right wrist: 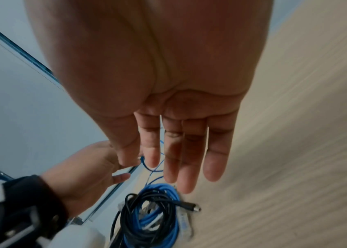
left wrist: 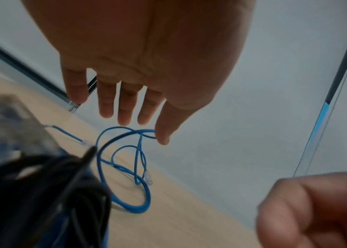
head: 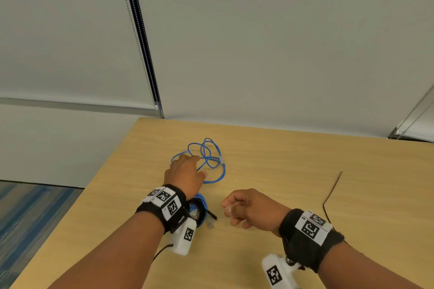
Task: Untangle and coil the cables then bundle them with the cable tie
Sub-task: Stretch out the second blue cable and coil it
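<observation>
A: Where is the loose blue network cable (head: pixel 209 159)?

B: Tangled on the worktop (head: pixel 281 171) at twelve o'clock from the coiled blue and black cables (right wrist: pixel 151 214), which lie near the left wrist.

A: And the hands?

B: The left hand (head: pixel 185 175) reaches over the tangle, fingers straight, thumb tip at a strand but pinching nothing. The right hand (head: pixel 249 209) hovers at three o'clock of the coil, loosely curled, empty.

A: Risks?

B: I judge that pulling one loop could tighten the knot or snag the clear plug (left wrist: pixel 148 179). The left forearm could also scatter the coil. The thin dark tie (head: pixel 332 192) lies well apart, at three o'clock.
</observation>
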Motion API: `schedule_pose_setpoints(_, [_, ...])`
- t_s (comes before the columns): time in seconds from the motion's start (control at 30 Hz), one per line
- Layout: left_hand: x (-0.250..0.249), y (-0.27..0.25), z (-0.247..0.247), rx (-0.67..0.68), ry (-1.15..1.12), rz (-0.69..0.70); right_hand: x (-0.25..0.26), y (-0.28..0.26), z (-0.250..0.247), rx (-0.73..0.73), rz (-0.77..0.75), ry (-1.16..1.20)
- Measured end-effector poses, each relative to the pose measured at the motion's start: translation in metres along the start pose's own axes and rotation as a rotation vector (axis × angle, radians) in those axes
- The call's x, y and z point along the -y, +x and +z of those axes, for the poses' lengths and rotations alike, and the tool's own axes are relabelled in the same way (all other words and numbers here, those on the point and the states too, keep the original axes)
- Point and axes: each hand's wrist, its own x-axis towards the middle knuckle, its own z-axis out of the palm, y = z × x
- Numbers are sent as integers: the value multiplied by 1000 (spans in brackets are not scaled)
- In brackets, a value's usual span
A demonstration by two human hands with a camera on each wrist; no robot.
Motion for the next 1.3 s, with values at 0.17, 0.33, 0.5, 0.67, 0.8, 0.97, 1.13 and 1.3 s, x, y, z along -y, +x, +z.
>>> schedule_pose_setpoints(0.17, [-34,8,-12,-68,-52,250,12,-15,-33,-250,-164,-124])
schedule_pose_setpoints(0.33, [-81,-7,-32,-205,-50,691,36,-27,-66,-550,-325,-367])
schedule_pose_setpoints(0.5, [-107,-8,-48,-286,-74,820,43,-47,-102,-703,-268,-654])
schedule_pose_setpoints(0.67, [-102,8,-52,-308,-24,720,34,-74,-140,-817,-236,-733])
schedule_pose_setpoints(0.8, [-104,20,-49,-350,29,661,25,-91,-158,-827,-215,-745])
schedule_pose_setpoints(0.97, [-105,33,-41,-380,79,484,19,-108,-173,-886,-175,-696])
schedule_pose_setpoints(1.13, [-99,48,-41,-274,-120,238,7,-128,-184,-918,-102,-706])
schedule_pose_setpoints(1.3, [-104,55,-46,-38,-958,-92,-8,-135,-194,-775,-113,-587])
